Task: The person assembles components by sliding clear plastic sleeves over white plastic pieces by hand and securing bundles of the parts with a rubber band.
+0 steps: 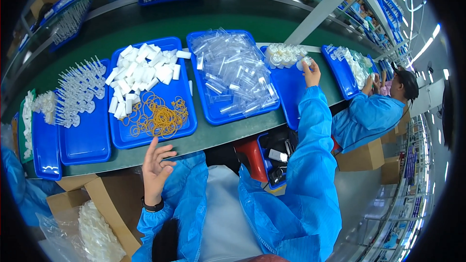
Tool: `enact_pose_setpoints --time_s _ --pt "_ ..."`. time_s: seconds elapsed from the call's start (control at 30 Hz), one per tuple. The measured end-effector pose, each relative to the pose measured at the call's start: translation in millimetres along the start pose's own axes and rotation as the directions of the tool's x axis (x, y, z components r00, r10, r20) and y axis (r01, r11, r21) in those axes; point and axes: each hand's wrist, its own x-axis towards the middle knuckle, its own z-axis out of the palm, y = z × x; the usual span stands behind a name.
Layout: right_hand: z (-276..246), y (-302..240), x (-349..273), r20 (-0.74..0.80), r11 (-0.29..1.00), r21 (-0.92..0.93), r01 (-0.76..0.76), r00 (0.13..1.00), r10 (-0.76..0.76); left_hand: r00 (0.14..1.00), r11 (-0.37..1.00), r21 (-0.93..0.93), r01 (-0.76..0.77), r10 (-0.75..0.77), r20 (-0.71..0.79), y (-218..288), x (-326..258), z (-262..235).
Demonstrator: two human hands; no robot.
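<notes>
My right hand (312, 73) reaches out to the far right tray, its fingers closed on a small round whitish plastic piece (304, 62). Right beside it, several like round pieces (284, 54) stand in rows at the far end of that blue tray (287, 87). My left hand (158, 167) is open and empty, palm turned up, with its fingers loosely apart. It hovers at the table's near edge, just below a heap of yellow-brown rubber bands (158, 116). White cylinders (141, 70) are piled behind the bands in the same blue tray (182, 132).
A blue tray (218, 119) of clear plastic tubes (233, 73) lies between my hands. Left of the bands, another tray (85, 148) holds clear stemmed parts (80, 92). A cardboard box (114, 204) stands at lower left. A co-worker (374, 111) sits on the right.
</notes>
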Motion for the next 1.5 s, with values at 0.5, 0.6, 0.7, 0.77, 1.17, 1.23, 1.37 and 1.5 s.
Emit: enact_pose_setpoints --time_s 0.5,0.6,0.7,0.77,1.17,1.23,1.37,1.5 --pt "-22.5 69.2 40.8 0.041 0.998 0.056 0.007 0.999 -0.009 0.927 0.754 0.651 -0.087 0.301 -0.225 80.8 34.6 -98.3" --pt "-6.8 -1.2 -16.0 0.099 0.985 0.108 0.137 0.984 -0.148 0.818 0.343 0.930 0.130 0.494 -0.296 101.4 49.2 -163.7" --pt "10.2 -60.5 -72.1 0.123 0.936 0.123 0.329 0.931 -0.344 0.842 0.258 0.920 0.296 0.384 -0.379 94.2 73.3 -206.9" --pt "22.7 -97.1 -110.2 0.160 0.919 0.140 0.370 0.907 -0.389 0.857 0.216 0.931 0.295 0.370 -0.358 91.5 92.6 -214.5" --pt "130.8 -221.5 -232.8 0.638 0.496 0.249 0.832 0.244 -0.730 0.839 -0.028 0.954 0.297 0.484 -0.247 86.3 126.1 -195.3" --pt "151.5 -225.1 -238.8 0.660 0.409 0.263 0.874 0.146 -0.737 0.868 0.019 0.952 0.307 0.405 -0.288 91.7 122.5 -195.1" --pt "200.5 -228.0 -247.1 0.742 0.388 0.289 0.875 0.051 -0.668 0.880 0.333 0.941 0.057 0.428 -0.205 79.9 106.2 -214.5" --pt "256.5 -226.8 -253.3 0.694 0.369 0.303 0.878 0.062 -0.717 0.911 0.686 0.728 -0.016 0.310 -0.271 81.5 90.8 -201.0"
